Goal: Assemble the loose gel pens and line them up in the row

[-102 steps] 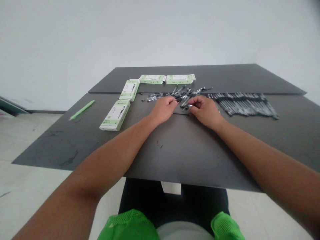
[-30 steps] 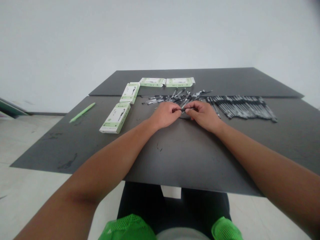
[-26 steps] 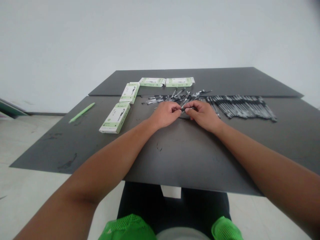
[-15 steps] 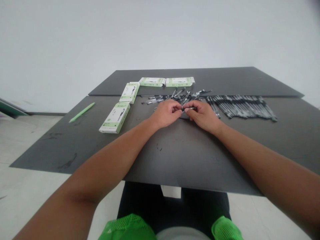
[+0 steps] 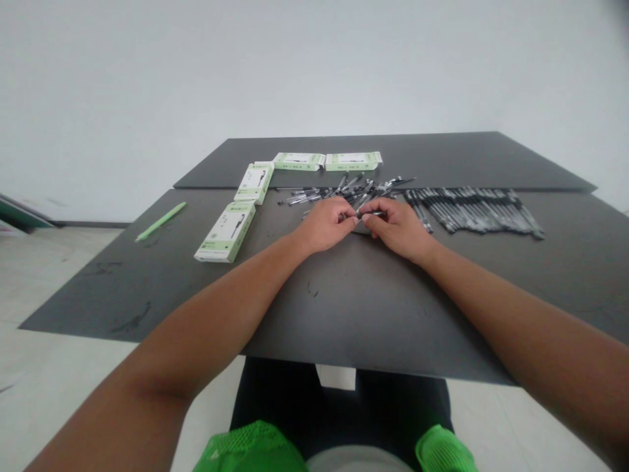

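Note:
My left hand (image 5: 327,225) and my right hand (image 5: 399,228) meet above the middle of the table, fingertips nearly touching. Both are closed in a pinch on one dark pen (image 5: 360,215), mostly hidden by the fingers. Just beyond them lies a loose heap of black and clear pens (image 5: 366,188), pointing in various directions. To the right of my right hand, a row of similar pens (image 5: 484,211) lies side by side.
Pale green and white pen boxes lie along the left and back: one nearest (image 5: 226,233), one behind it (image 5: 254,181), two at the back (image 5: 299,160). A light green pen (image 5: 161,221) rests at the left of the dark table (image 5: 314,328). A seam crosses the tabletop.
Almost nothing differs. Both hands stay in the same place with the pen, with only a slight shift of the fingers.

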A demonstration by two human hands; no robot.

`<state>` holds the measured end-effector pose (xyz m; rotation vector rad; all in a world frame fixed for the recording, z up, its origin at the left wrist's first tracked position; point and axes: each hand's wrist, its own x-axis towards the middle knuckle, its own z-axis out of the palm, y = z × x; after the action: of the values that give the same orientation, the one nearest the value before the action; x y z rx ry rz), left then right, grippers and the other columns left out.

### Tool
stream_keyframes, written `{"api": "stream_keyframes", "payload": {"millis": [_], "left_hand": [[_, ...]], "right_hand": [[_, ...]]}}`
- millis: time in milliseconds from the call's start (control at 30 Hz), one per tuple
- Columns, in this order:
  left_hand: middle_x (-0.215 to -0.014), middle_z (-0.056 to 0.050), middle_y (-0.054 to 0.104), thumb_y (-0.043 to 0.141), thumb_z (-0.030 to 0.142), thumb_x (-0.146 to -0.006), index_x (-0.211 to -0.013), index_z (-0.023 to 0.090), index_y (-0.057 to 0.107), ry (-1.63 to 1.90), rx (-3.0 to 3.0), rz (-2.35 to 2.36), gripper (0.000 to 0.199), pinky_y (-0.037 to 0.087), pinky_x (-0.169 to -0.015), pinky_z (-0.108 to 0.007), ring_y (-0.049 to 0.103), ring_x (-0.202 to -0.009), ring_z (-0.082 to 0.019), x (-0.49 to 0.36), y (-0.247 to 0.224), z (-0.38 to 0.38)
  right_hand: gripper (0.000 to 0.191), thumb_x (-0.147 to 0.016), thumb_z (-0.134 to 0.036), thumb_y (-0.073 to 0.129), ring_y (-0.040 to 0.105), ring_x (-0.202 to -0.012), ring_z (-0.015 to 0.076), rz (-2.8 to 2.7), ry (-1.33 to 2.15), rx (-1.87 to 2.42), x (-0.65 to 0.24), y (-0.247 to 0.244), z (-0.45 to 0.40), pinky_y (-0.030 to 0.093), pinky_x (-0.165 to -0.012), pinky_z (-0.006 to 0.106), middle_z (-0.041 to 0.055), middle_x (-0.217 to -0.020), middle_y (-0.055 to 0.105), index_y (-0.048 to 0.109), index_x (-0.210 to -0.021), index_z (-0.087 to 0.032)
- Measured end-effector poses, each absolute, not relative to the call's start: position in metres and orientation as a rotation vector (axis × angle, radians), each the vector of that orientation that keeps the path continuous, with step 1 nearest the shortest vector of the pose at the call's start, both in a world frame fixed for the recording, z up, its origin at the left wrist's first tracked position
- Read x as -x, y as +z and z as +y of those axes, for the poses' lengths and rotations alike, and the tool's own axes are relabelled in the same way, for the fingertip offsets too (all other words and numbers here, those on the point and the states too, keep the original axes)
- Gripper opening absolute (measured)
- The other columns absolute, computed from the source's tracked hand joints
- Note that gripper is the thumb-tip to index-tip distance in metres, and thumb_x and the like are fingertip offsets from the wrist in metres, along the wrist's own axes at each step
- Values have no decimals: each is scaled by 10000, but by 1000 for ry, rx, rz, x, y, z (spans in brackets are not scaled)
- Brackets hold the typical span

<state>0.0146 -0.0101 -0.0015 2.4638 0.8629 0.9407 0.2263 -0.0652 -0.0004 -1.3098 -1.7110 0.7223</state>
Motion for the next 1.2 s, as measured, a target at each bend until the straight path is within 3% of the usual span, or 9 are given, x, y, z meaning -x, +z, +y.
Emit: {"api": "stream_keyframes", "payload": {"millis": [433,800,1200], "left_hand": [[-936,-50,728,664,235,-1000,-905,185,754,904,-2460,843,141,510,-880,-354,657,-904,-193,-15,-2,-9],[-944,-53,724,653,229,-1002,-906,178,740,894,-2477,821,140,506,-875,-351,654,-907,-193,-15,-1,-11],[-938,-52,717,653,233,-1003,-895,187,729,872,-2494,813,140,504,-877,-359,653,-916,-199,-15,-2,-10]], "right_hand": [[225,-929,-375,697,593,-585,168,-1688,693,1329,-226,3,-68,468,-586,314,16,-724,707,781,-1041,-199],[315,-918,-412,734,682,-753,217,-1704,628,1306,-229,-6,-62,518,-683,339,52,-854,761,789,-1133,-189],[226,-912,-377,720,634,-602,179,-1687,681,1331,-226,1,-67,494,-608,322,13,-729,720,782,-1041,-201]]}}
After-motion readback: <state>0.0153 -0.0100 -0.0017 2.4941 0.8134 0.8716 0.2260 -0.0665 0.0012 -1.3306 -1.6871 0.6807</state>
